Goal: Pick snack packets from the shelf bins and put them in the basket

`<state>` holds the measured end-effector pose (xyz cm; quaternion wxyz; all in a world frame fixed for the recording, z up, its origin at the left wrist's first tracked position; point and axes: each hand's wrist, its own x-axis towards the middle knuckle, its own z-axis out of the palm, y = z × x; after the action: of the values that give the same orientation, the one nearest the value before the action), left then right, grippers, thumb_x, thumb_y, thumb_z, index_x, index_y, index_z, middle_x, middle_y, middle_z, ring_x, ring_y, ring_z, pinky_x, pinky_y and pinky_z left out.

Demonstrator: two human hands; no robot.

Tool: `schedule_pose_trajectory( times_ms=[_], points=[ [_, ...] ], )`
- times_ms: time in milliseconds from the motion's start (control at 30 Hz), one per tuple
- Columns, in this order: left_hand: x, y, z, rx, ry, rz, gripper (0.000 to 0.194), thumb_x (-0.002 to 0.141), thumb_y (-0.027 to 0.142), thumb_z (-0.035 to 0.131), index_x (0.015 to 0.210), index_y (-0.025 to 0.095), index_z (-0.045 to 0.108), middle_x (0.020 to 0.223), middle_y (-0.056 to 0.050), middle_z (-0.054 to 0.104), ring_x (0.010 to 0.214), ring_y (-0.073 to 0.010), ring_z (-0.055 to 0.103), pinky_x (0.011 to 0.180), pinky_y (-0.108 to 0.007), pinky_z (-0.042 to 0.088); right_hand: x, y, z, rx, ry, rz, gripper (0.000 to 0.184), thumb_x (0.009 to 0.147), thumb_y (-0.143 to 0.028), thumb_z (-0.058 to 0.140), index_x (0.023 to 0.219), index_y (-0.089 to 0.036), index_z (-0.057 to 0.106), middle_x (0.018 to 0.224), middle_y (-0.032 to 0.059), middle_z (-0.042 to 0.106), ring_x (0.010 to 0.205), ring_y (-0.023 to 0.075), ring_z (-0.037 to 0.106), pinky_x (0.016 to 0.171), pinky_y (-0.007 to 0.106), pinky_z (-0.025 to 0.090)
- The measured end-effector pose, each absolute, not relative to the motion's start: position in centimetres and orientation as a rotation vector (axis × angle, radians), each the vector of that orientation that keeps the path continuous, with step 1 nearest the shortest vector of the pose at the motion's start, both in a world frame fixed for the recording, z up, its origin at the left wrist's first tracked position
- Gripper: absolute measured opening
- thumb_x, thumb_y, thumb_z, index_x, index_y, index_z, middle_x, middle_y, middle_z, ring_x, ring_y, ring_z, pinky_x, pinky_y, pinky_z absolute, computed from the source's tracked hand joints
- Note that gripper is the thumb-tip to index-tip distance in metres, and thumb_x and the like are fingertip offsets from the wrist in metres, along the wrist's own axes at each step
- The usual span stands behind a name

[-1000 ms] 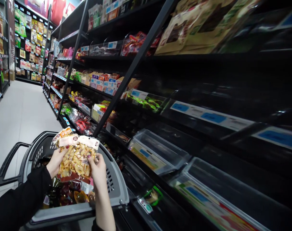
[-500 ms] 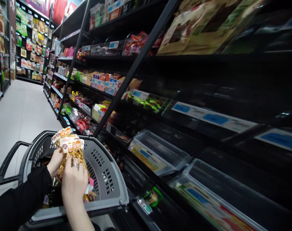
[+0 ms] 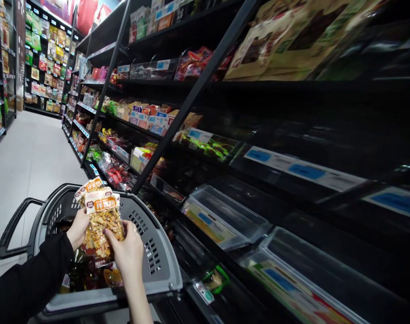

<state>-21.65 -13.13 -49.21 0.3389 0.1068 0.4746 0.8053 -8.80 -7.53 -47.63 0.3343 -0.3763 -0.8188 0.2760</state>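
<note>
Over a grey shopping basket (image 3: 161, 252) I hold snack packets with both hands. The front snack packet (image 3: 103, 227) has a white top with an orange label and a clear front showing golden-brown pieces. Behind it, up and to the left, another packet (image 3: 92, 184) of the same look peeks out. My left hand (image 3: 79, 228) grips the packets at their left edge, its fingers partly hidden behind them. My right hand (image 3: 127, 245) closes on the front packet's right edge, thumb across its face. Below them, dark shiny packages (image 3: 90, 276) lie inside the basket.
The basket's black handle (image 3: 14, 234) sticks out to the left above the pale floor (image 3: 14, 171). Along the right runs a black shelf rack (image 3: 178, 130) with snack bags and clear bins (image 3: 232, 216). Hanging packets (image 3: 51, 58) cover a far wall.
My right hand has moved from across the packet's front to its right edge, uncovering the packet's face. The left hand stays nearly in place.
</note>
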Motion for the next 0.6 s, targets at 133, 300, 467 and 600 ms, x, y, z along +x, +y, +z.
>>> schedule_pose_trajectory(
  times_ms=[133, 300, 467, 600],
  points=[
    [-21.8, -13.1, -49.4, 0.278, 1.224, 2.089, 0.034, 0.051, 0.021, 0.078, 0.079, 0.011, 0.061, 0.081, -0.010, 0.068, 0.085, -0.0291, 0.062, 0.074, -0.036, 0.050, -8.8, -7.8, -47.1, -1.010, -2.150, 0.768, 0.030, 0.069, -0.036, 0.062, 0.090, -0.018, 0.051, 0.089, 0.0058, 0.058, 0.083, 0.0232, 0.055, 0.072, 0.032, 0.040],
    [-21.7, -13.1, -49.3, 0.250, 1.224, 2.092, 0.036, 0.050, 0.022, 0.079, 0.079, 0.011, 0.062, 0.079, -0.010, 0.068, 0.085, -0.0298, 0.062, 0.076, -0.038, 0.050, -8.7, -8.5, -47.2, -0.940, -2.143, 0.416, 0.040, 0.074, -0.041, 0.059, 0.101, -0.012, 0.052, 0.094, 0.0122, 0.057, 0.085, 0.0257, 0.052, 0.072, 0.036, 0.041],
    [-21.6, -13.2, -49.3, 0.255, 1.196, 2.095, 0.037, 0.049, 0.024, 0.079, 0.079, 0.009, 0.063, 0.077, -0.012, 0.068, 0.082, -0.0310, 0.062, 0.076, -0.039, 0.050, -9.9, -10.8, -48.1, -0.733, -2.213, -0.043, 0.036, 0.080, -0.030, 0.052, 0.109, -0.009, 0.056, 0.106, 0.0165, 0.056, 0.095, 0.0296, 0.047, 0.081, 0.044, 0.039],
    [-21.9, -13.2, -49.7, 0.273, 1.166, 2.122, 0.037, 0.053, 0.024, 0.079, 0.084, 0.011, 0.063, 0.082, -0.011, 0.068, 0.085, -0.0291, 0.062, 0.077, -0.036, 0.050, -10.6, -12.2, -48.9, -0.668, -2.305, -0.006, 0.052, 0.075, -0.030, 0.054, 0.116, 0.000, 0.051, 0.117, 0.0210, 0.050, 0.108, 0.0356, 0.041, 0.090, 0.047, 0.037]
  ],
)
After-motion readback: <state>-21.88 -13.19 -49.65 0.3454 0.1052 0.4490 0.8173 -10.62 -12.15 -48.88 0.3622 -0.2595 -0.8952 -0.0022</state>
